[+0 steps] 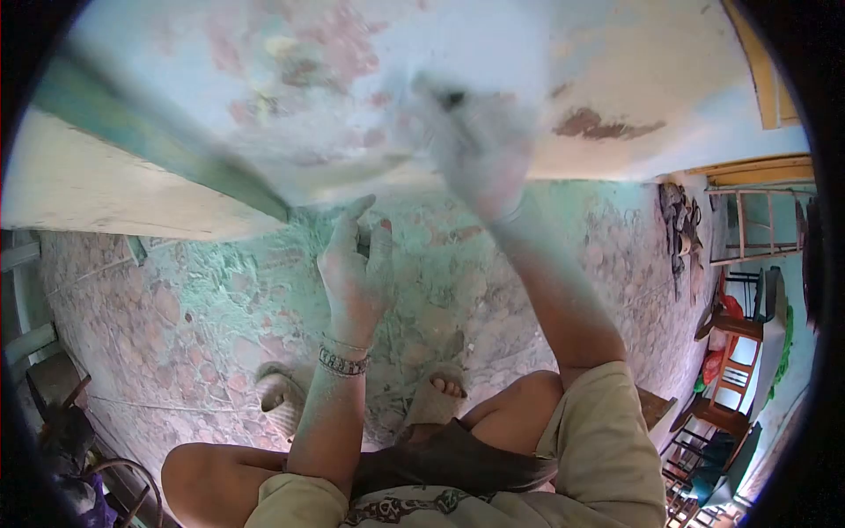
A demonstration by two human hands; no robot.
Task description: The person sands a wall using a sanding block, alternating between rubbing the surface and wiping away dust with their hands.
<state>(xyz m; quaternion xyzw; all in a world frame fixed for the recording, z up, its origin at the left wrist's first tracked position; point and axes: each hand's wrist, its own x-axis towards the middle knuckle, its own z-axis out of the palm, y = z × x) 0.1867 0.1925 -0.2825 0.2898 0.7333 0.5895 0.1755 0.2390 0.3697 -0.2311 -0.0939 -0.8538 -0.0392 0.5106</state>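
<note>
My right hand (pixel 484 145) is raised against the pale, patchy wall (pixel 634 53). It is smeared by motion, with its fingers bent round something dark that I cannot make out. Lower and to the left, my left hand (pixel 359 264) hangs in front of the wall's foot. Its index finger and thumb point up and stand apart, with nothing seen between them; the other fingers are partly hidden. Pale dust coats both hands and forearms. A patterned bracelet (pixel 343 362) circles my left wrist. Reddish-brown patches (pixel 607 126) mark the wall to the right of my right hand.
A green-edged ledge (pixel 176 176) juts in at the left. The stone-patterned floor (pixel 528 290) carries greenish dust. My slippered feet (pixel 440 392) stand below my hands. Chairs (pixel 735 374) and a metal frame (pixel 757 224) are at the right; dark objects (pixel 66 431) lie at the lower left.
</note>
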